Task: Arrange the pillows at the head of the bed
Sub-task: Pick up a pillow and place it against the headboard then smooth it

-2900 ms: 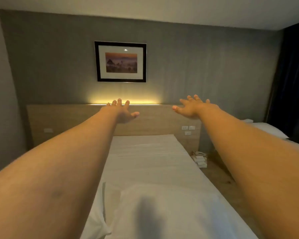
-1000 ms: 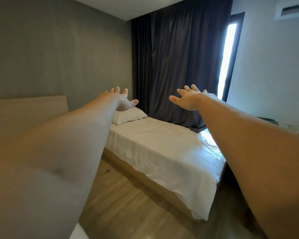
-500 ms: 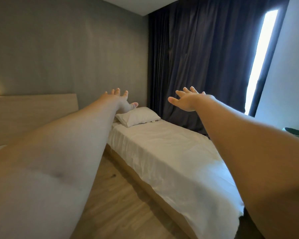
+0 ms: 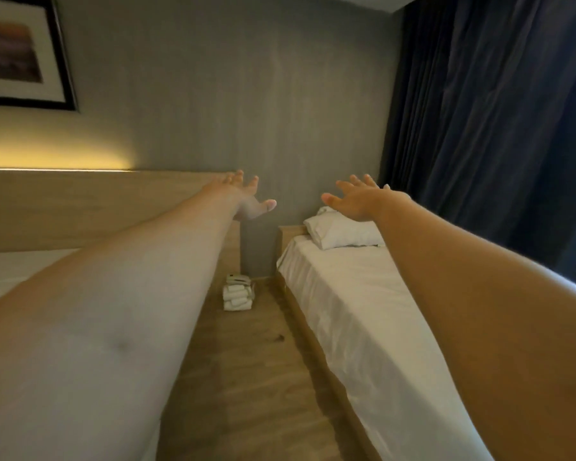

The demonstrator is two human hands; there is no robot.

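Note:
A white pillow [image 4: 343, 233] lies at the head of the right-hand bed [image 4: 373, 314], against its low wooden headboard [image 4: 288, 232]. Both my arms stretch forward at full length. My left hand [image 4: 245, 199] hovers in the air, fingers spread, in front of the long wooden headboard [image 4: 90, 207] of the left bed [image 4: 17, 266]. My right hand [image 4: 359, 197] hovers with spread fingers just above and in front of the pillow, touching nothing. Neither hand holds anything.
A wood-floor aisle [image 4: 246, 377] runs between the two beds. A stack of folded white towels [image 4: 236, 292] sits on the floor by the wall. Dark curtains [image 4: 496, 128] hang at the right. A framed picture [image 4: 20, 54] hangs upper left.
My view has swung back to the left, from the curtain and window to the aisle between the beds. Both arms stay outstretched with spread fingers, holding nothing.

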